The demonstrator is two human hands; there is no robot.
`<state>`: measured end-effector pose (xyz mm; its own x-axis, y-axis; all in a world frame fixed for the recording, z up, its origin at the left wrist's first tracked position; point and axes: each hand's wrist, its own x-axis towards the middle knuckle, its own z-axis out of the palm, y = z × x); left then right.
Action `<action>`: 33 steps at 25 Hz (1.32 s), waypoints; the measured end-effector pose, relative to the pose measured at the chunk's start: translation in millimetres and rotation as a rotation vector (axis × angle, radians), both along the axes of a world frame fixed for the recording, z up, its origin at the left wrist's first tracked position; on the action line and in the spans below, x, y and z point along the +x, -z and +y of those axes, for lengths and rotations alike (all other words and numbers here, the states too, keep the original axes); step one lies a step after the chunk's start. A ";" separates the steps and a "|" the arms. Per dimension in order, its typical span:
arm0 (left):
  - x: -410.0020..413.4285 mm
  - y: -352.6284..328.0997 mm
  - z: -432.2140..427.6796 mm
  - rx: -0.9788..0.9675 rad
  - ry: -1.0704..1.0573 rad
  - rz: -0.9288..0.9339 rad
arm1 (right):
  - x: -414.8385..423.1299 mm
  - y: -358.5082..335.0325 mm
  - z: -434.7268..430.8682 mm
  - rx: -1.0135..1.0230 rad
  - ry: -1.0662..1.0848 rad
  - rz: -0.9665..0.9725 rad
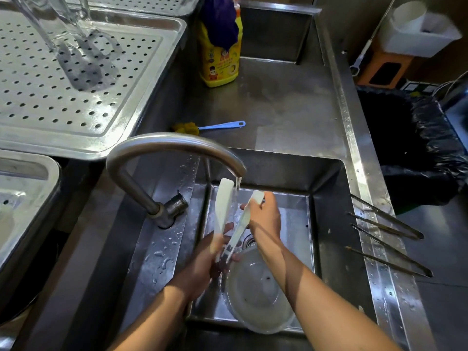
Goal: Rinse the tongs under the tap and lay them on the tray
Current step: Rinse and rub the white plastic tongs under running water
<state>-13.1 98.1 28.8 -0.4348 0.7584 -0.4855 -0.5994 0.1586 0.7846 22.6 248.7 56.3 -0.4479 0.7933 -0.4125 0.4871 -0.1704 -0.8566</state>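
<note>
Nothing legible anywhere. Yellow bottle at back of counter: front label carries cartoon figures, round badges and rows of small print (possibly Chinese characters, too blurred to read). Tongs: dark printed marks on white arms near hinge end, partly hidden, too small and smeared to read.

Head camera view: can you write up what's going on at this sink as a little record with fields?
tongs: white, arms spread, tips up at the running water
tap: on, stream falling between the two tips
left hand: grips the hinge end
right hand: holds one arm near its tip
tray: perforated, upper left; the white pair not yet on it
sink: clear bowl below the hands
right ledge: two pairs of metal tongs
</note>
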 end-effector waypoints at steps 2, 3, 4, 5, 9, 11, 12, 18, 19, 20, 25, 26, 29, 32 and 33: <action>2.3 -1.5 2.0 -0.083 -0.026 0.145 | 2.1 0.5 -16.9 -0.104 -0.171 0.044; 1.9 -4.2 3.3 -0.115 -0.072 0.115 | 0.1 -2.2 -18.9 -0.132 -0.223 0.049; 0.9 -7.7 4.5 -0.132 -0.112 0.060 | -5.1 -2.8 -14.2 -0.123 -0.212 0.054; 0.7 -11.2 5.7 -0.131 -0.139 0.021 | -11.4 -6.4 -7.3 -0.103 -0.158 0.054; 3.1 -15.9 8.2 -0.139 -0.141 0.114 | -17.2 -17.5 -12.0 -0.103 -0.058 0.139; 5.9 -11.5 1.0 -0.169 -0.192 0.139 | -10.2 -15.9 -26.7 -0.121 -0.181 0.177; 7.5 -9.1 -5.5 -0.179 -0.201 0.149 | -7.1 -13.7 -30.2 -0.135 -0.216 0.190; 10.9 -8.0 -23.4 -0.163 -0.196 0.163 | 4.1 -21.5 -27.7 -0.124 -0.269 0.217; 11.8 -8.3 -24.4 -0.164 -0.205 0.168 | 3.8 -22.6 -28.6 -0.122 -0.258 0.230; 12.3 -9.0 -25.1 -0.170 -0.207 0.179 | 2.4 -25.6 -28.7 -0.131 -0.227 0.258; 17.5 -8.6 -14.6 -0.189 -0.170 0.233 | -9.2 -32.3 -20.3 -0.051 -0.089 0.184; 19.4 -7.3 -11.4 -0.185 -0.191 0.219 | -9.4 -29.7 -24.2 -0.083 -0.082 0.170; 18.9 -3.2 -11.5 -0.184 -0.267 0.126 | -3.2 -25.7 -29.7 -0.218 -0.199 0.225; 9.5 1.3 -11.9 -0.142 -0.243 0.112 | -4.7 -32.3 -11.8 -0.274 -0.132 0.285; 7.5 1.1 -9.7 -0.140 -0.240 0.119 | -5.5 -33.2 -8.6 -0.259 -0.112 0.295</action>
<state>-5.7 88.4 27.7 -0.6537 0.5562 -0.5132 -0.5381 0.1351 0.8320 17.1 240.1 89.5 -0.6550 0.6193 -0.4330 0.2547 -0.3586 -0.8981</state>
